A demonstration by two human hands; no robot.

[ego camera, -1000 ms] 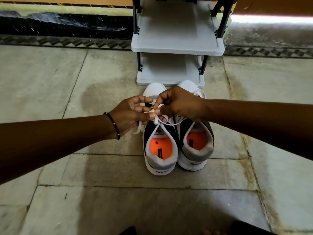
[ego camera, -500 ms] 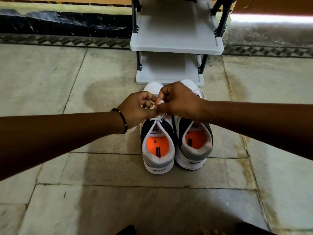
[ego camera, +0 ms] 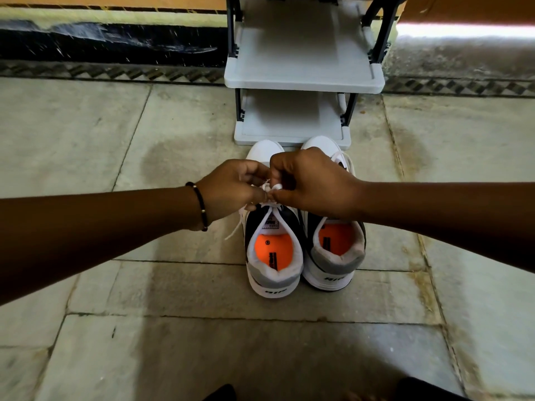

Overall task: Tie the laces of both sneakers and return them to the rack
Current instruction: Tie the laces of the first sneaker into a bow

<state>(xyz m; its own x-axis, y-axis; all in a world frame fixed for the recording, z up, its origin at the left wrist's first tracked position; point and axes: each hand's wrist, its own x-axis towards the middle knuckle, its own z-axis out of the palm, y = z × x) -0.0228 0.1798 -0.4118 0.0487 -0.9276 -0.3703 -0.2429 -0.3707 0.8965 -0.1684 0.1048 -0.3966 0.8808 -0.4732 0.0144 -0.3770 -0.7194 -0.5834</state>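
Two white, grey and black sneakers with orange insoles stand side by side on the floor, heels toward me, toes against the rack. Over the left sneaker [ego camera: 273, 264], my left hand [ego camera: 231, 188] and my right hand [ego camera: 312, 183] meet and pinch its white laces [ego camera: 267, 188] between fingertips. One loose lace end hangs down the left side of that shoe. My right forearm crosses above the right sneaker [ego camera: 337, 256] and hides its front; a loose lace shows by its toe.
The grey shoe rack [ego camera: 304, 79], with two bare shelves and dark posts, stands just beyond the toes against the wall. Stone floor tiles [ego camera: 115, 125] spread on both sides. Dark clothing shows at the bottom edge.
The hands have drawn closer together on the left sneaker's laces and the long loops seen earlier have shortened into a small bunch. The sneakers have not moved.
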